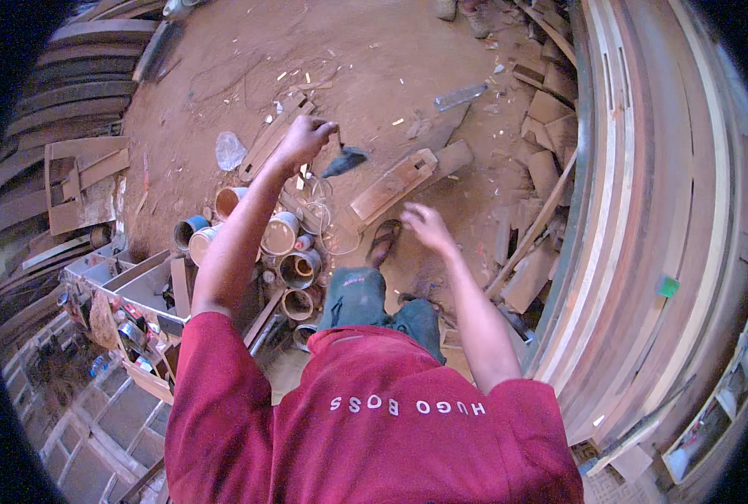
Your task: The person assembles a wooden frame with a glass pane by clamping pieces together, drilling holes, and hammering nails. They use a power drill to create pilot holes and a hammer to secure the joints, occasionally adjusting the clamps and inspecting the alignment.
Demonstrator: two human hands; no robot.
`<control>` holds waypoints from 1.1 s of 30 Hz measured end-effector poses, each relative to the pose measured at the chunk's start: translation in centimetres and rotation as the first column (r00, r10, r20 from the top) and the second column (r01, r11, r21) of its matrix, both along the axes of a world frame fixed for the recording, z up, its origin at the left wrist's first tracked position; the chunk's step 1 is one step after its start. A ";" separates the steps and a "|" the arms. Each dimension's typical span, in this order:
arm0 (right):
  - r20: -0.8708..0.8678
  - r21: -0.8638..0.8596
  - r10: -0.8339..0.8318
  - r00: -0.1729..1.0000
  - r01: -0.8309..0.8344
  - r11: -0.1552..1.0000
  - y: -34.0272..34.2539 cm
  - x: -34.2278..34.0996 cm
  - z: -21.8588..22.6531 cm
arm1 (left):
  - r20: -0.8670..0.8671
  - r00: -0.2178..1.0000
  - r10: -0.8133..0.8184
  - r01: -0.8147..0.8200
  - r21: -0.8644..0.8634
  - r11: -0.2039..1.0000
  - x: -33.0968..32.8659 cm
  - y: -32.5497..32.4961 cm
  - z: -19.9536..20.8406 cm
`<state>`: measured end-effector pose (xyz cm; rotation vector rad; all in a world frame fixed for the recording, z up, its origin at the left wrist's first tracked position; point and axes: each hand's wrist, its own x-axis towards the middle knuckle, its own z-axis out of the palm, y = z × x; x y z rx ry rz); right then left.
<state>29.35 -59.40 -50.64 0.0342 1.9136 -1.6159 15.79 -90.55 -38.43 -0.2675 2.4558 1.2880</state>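
My left hand (309, 139) is raised out in front, its fingers drawn together in a pinch; what they hold, if anything, is too small to name. Just below its fingertips appears a dark blue-grey thing like a rag (344, 160), with a thin dark strip above it; I cannot tell whether it hangs from the hand or lies on the ground. My right hand (425, 225) is lower and to the right, fingers apart, with nothing seen in it. Beyond it lies a wooden block with slots cut in it (395, 185), apparently not touched.
Several used cans (280, 233) cluster under my left forearm. Long planks (643, 185) are stacked along the right side, with wood offcuts (543, 172) beside them. A toolbox (151, 290) stands at left. A clear plastic bag (230, 151) and wood chips lie on the dirt floor (248, 59).
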 end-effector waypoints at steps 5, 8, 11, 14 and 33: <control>0.330 0.295 -0.317 0.889 0.222 0.929 13.8 12.6 -1.8 | 0.017 0.979 0.201 -0.201 -0.014 0.980 -0.4 -2.6 -4.9; 0.376 0.500 -0.514 0.771 0.299 0.813 21.2 20.7 -3.9 | 0.148 0.939 0.309 -0.313 0.005 0.950 -1.4 -5.3 -4.9; 0.319 0.540 -0.576 0.753 0.355 0.763 24.2 26.9 -5.2 | 0.275 0.841 0.466 -0.491 0.025 0.871 -1.8 -6.7 -3.6; 0.287 0.710 -0.487 0.825 0.158 0.687 26.3 30.9 -7.1 | 0.345 0.757 0.555 -0.614 0.083 0.785 -1.9 -8.3 -3.7; 0.163 0.642 -0.482 0.861 0.279 0.714 16.9 32.1 7.2 | 0.618 0.745 0.250 -0.437 0.170 0.884 11.4 -12.7 -34.6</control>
